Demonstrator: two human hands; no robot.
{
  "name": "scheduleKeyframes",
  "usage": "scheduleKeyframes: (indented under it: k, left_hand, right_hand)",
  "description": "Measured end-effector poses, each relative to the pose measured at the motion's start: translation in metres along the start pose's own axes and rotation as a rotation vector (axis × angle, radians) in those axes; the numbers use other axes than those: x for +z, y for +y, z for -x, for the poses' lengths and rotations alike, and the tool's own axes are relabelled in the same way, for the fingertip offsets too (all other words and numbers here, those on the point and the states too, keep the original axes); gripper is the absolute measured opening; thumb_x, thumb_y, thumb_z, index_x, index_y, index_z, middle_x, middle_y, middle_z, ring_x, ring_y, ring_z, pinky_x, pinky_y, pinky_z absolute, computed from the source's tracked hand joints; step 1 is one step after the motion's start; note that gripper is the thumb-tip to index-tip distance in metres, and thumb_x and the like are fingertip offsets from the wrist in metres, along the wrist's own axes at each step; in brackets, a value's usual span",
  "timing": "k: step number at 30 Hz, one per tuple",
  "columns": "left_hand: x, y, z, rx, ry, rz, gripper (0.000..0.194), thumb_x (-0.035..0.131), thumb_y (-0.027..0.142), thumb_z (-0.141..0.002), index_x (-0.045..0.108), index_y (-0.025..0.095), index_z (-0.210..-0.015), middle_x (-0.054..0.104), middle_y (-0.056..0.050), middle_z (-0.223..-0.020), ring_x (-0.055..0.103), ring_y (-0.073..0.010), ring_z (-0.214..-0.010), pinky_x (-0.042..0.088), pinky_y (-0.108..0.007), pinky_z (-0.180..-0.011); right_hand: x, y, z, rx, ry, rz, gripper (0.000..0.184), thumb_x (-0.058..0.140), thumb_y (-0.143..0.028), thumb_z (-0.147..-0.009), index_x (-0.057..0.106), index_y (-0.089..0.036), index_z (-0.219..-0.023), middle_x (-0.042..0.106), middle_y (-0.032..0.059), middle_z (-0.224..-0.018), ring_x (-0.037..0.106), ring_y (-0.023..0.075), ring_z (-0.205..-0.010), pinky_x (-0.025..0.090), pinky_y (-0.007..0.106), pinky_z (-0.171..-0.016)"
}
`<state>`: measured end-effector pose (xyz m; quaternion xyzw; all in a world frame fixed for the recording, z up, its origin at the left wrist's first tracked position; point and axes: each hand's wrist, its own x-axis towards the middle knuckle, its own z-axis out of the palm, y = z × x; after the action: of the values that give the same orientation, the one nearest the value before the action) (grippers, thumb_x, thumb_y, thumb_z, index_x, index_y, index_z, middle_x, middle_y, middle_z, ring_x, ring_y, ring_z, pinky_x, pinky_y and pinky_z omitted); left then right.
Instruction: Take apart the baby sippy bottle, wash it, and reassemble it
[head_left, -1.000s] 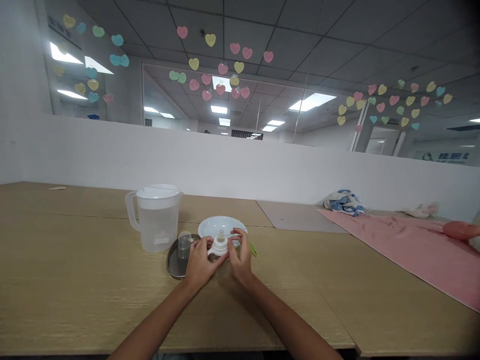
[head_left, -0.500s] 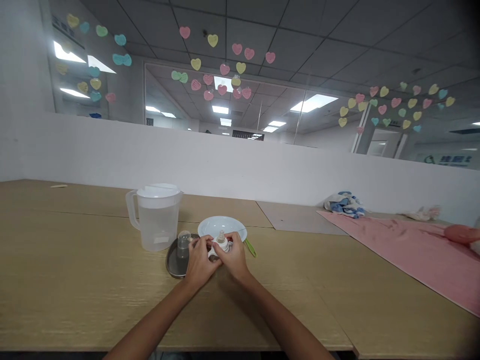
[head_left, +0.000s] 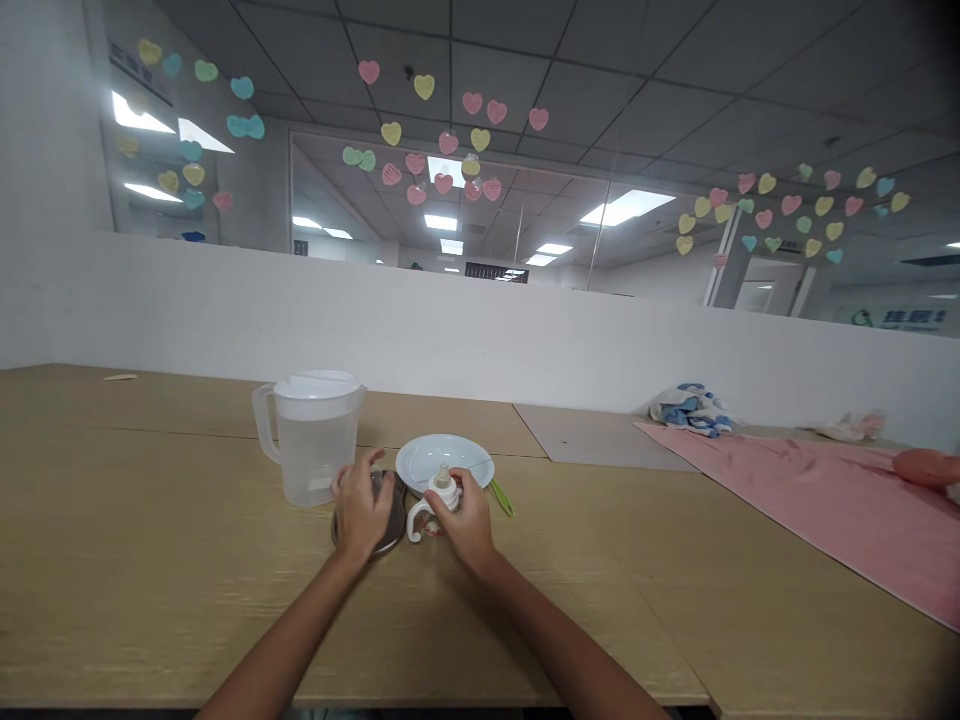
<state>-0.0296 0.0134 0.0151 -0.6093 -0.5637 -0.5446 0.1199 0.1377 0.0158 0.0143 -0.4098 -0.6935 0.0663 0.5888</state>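
My right hand is closed around a baby bottle with a clear nipple, a white collar and a white curved handle. The bottle is upright; red marks show low on its body. My left hand is over a dark grey metal tray, its thumb and fingers apart around a clear plastic cap. The hand hides most of the cap, and a firm grip on it cannot be seen.
A lidded clear pitcher of water stands just behind my left hand. A white plate lies behind the bottle, beside a green handle. Rightward are a pink cloth and a crumpled blue-and-white cloth.
My left hand has let go of the baby bottle and moved left to the clear cap on the tray. My right hand still holds the bottle at about the same spot.
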Motion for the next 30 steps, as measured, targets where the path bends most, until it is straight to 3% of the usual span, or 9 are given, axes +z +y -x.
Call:
scheduleKeyframes:
  k: [4,8,10,12,14,16,20,23,30]
  left_hand:
    - [0.012,-0.031,-0.008,-0.028,-0.251,-0.228,0.034,0.043,0.019,-0.079,0.051,0.013,-0.111,0.06,-0.015,-0.111,0.054,-0.0282,-0.105,0.04,-0.041,-0.09]
    - [0.013,-0.029,-0.003,-0.037,-0.353,-0.291,0.043,0.046,0.014,-0.076,0.046,0.015,-0.119,0.056,-0.013,-0.109,0.059,-0.0253,-0.094,0.047,-0.036,-0.078]
    - [0.008,-0.02,-0.003,-0.064,-0.275,-0.249,0.04,0.045,0.017,-0.08,0.044,0.016,-0.12,0.054,-0.013,-0.107,0.06,-0.0253,-0.091,0.049,-0.036,-0.073]
    - [0.003,-0.011,-0.004,-0.03,-0.078,-0.131,0.037,0.045,0.023,-0.084,0.042,0.015,-0.12,0.052,-0.014,-0.109,0.057,-0.026,-0.097,0.049,-0.039,-0.077]
    - [-0.001,-0.002,-0.005,0.079,0.15,0.034,0.037,0.046,0.027,-0.086,0.04,0.014,-0.119,0.049,-0.015,-0.113,0.052,-0.0257,-0.108,0.048,-0.04,-0.085]
    - [-0.004,0.006,-0.003,0.213,0.27,0.168,0.034,0.048,0.026,-0.085,0.041,0.015,-0.116,0.048,-0.014,-0.114,0.049,-0.0248,-0.114,0.048,-0.039,-0.087]
    - [0.001,0.021,0.01,0.437,0.275,0.288,0.025,0.053,0.021,-0.083,0.043,0.02,-0.106,0.053,-0.012,-0.111,0.052,-0.0247,-0.112,0.049,-0.043,-0.087]
    - [0.008,0.028,0.018,0.532,0.179,0.345,0.028,0.051,0.016,-0.083,0.04,0.023,-0.109,0.052,-0.012,-0.12,0.051,-0.0235,-0.115,0.049,-0.043,-0.089]
    - [0.011,0.033,0.021,0.53,0.009,0.325,0.038,0.047,0.016,-0.086,0.035,0.018,-0.122,0.044,-0.014,-0.134,0.041,-0.0219,-0.127,0.043,-0.039,-0.097]
  right_hand:
    - [-0.001,0.0,0.0,0.02,-0.036,0.046,0.03,0.063,-0.038,-0.074,0.056,-0.018,-0.096,0.064,0.0051,-0.09,0.057,0.0222,-0.085,0.043,0.033,-0.076]
    - [-0.003,-0.001,0.0,0.023,-0.056,0.089,0.032,0.062,-0.039,-0.075,0.057,-0.017,-0.097,0.064,0.0056,-0.092,0.057,0.0226,-0.085,0.042,0.033,-0.076]
    - [-0.004,-0.002,0.001,0.011,-0.057,0.091,0.032,0.062,-0.039,-0.075,0.057,-0.017,-0.098,0.064,0.0059,-0.093,0.057,0.0223,-0.087,0.042,0.033,-0.077]
    - [-0.004,-0.002,0.002,0.0,-0.053,0.095,0.034,0.061,-0.04,-0.075,0.056,-0.016,-0.099,0.064,0.0065,-0.095,0.057,0.0224,-0.088,0.042,0.034,-0.079]
    - [-0.004,-0.001,0.003,-0.022,-0.051,0.113,0.038,0.062,-0.041,-0.075,0.056,-0.015,-0.101,0.064,0.0078,-0.096,0.057,0.0233,-0.09,0.042,0.036,-0.081]
    - [-0.004,-0.001,0.005,-0.076,-0.051,0.144,0.044,0.063,-0.043,-0.073,0.055,-0.014,-0.105,0.063,0.0098,-0.101,0.056,0.0249,-0.093,0.042,0.038,-0.083]
    - [-0.004,0.001,0.007,-0.238,-0.084,0.205,0.059,0.061,-0.043,-0.074,0.047,-0.013,-0.122,0.06,0.0141,-0.111,0.055,0.0277,-0.097,0.041,0.042,-0.086]
    - [-0.002,0.003,0.009,-0.314,-0.11,0.21,0.07,0.056,-0.041,-0.077,0.032,-0.009,-0.135,0.059,0.0171,-0.112,0.057,0.0281,-0.097,0.044,0.042,-0.084]
    - [0.001,0.003,0.011,-0.334,-0.03,0.198,0.085,0.052,-0.047,-0.08,0.009,-0.01,-0.143,0.053,0.0183,-0.124,0.057,0.0281,-0.103,0.049,0.041,-0.083]
